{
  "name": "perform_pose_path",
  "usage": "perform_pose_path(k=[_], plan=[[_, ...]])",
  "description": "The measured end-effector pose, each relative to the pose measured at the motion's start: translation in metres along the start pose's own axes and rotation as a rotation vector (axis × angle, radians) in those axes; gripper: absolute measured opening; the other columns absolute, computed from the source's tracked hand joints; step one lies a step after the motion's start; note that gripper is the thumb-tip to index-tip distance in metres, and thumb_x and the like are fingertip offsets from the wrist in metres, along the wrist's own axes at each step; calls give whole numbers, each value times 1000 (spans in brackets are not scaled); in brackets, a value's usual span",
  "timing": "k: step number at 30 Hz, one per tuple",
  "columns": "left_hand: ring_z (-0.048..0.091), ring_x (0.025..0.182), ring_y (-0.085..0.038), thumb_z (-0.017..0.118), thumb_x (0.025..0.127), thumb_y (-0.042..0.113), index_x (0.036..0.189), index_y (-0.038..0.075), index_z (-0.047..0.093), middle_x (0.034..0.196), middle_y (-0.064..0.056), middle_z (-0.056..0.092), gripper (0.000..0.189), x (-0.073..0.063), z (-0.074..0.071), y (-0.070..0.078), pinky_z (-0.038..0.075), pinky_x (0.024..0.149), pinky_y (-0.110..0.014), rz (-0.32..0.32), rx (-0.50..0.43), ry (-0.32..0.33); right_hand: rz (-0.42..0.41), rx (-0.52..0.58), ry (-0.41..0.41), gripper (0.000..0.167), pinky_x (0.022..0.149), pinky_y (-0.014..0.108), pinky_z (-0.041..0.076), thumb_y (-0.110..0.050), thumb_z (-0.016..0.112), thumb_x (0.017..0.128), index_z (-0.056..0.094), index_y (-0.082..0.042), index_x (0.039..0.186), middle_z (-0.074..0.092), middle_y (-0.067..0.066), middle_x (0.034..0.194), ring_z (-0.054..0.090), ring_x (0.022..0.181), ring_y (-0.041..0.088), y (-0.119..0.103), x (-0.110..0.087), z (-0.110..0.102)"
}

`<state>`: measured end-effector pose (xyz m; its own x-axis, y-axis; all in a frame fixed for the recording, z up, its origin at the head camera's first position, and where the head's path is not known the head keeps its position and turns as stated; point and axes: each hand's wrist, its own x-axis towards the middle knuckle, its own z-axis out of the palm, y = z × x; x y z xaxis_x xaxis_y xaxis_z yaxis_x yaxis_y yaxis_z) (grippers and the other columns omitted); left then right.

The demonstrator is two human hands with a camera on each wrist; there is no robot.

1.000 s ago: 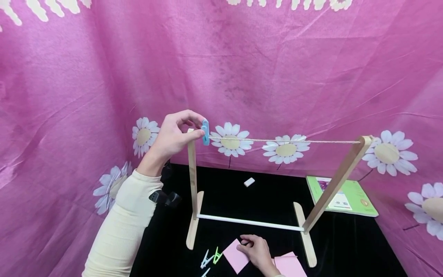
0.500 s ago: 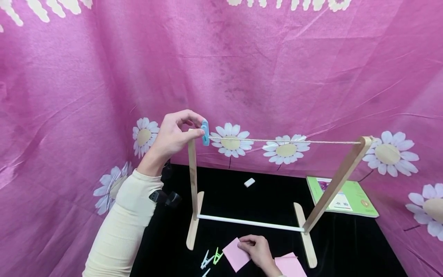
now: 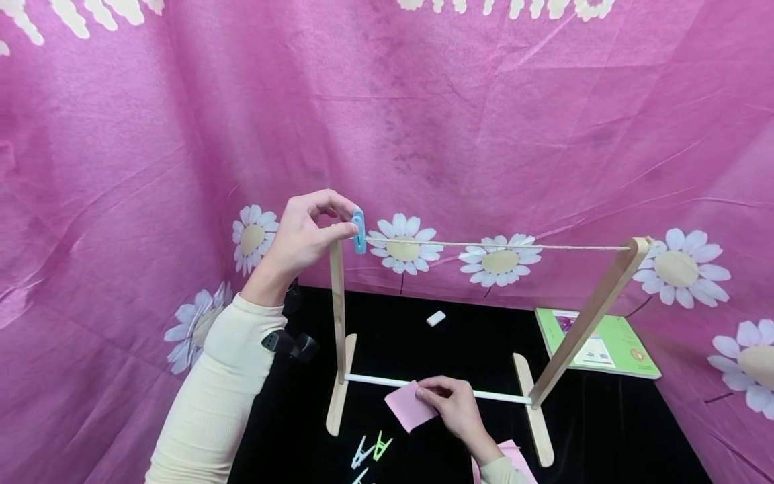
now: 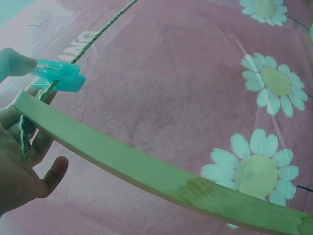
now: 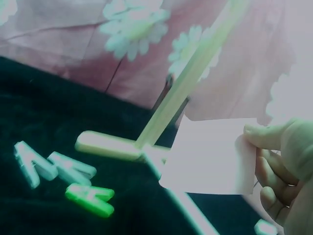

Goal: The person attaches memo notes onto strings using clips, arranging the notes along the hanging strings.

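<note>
My left hand [image 3: 302, 228] is at the left post of a small wooden rack [image 3: 336, 309], pinching a blue clothespin [image 3: 359, 232] between thumb and fingers. In the left wrist view, the rope [image 4: 102, 36] runs through this clothespin [image 4: 61, 77] close to the post's top. Lower down, my right hand [image 3: 458, 407] pinches a square of pink paper [image 3: 406, 407] by one corner, off the black table near the rack's white bottom bar. The right wrist view shows the paper [image 5: 210, 156] nearly flat to the camera, with the thumb on its edge.
A green clothespin [image 3: 381, 446] and pale clothespins [image 3: 361, 453] lie in front of the rack. More pink paper [image 3: 510, 454] lies partly under the right sleeve. A white eraser-like block [image 3: 435, 318] sits behind the bar, and a green book [image 3: 623, 346] at the back right.
My right hand has taken hold of the pink paper square and lifted it up from the table, away from my body. The left hand has stayed at the clothespin on the rope.
</note>
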<state>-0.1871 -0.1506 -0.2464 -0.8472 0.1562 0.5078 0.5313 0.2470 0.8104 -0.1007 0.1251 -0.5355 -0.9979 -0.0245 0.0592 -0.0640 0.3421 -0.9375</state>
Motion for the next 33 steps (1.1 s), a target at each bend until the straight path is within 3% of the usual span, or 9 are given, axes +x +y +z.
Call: perform_pose_path(k=[8,14,21,24,33], plan=[[60,72,-15,76,79,-3,92,-5,71,74,15,67,14,1,0,1,44,60,-24,-21,4,10,-245,97,24,9,61,18,53,-1,80,80,79,-3,89,77,12,84,62,70,-2,-53,28,-10],[61,74,-14,77,79,-2,92,-4,71,75,16,67,14,2,1,2,43,58,-23,-27,25,8,-326,216,42,9,64,17,53,6,76,83,77,2,90,75,1,83,64,72,2,-93,49,-17],[60,80,-23,77,79,-2,91,-3,72,74,15,67,13,2,1,1,45,65,-26,-14,52,23,-357,316,96,8,67,17,51,1,77,84,77,5,91,76,2,85,64,74,5,-134,64,-20],[60,80,-22,77,79,-2,90,-3,72,74,15,68,13,2,1,0,46,68,-28,-13,47,25,-370,354,120,11,61,16,48,-2,79,84,76,6,91,76,3,85,61,69,4,-149,69,-18],[62,74,-18,77,80,-1,89,-1,72,76,14,71,10,3,1,0,45,61,-23,-22,23,8,-392,538,163,13,65,18,54,3,79,82,74,12,90,76,-1,80,65,69,5,-187,83,-7]])
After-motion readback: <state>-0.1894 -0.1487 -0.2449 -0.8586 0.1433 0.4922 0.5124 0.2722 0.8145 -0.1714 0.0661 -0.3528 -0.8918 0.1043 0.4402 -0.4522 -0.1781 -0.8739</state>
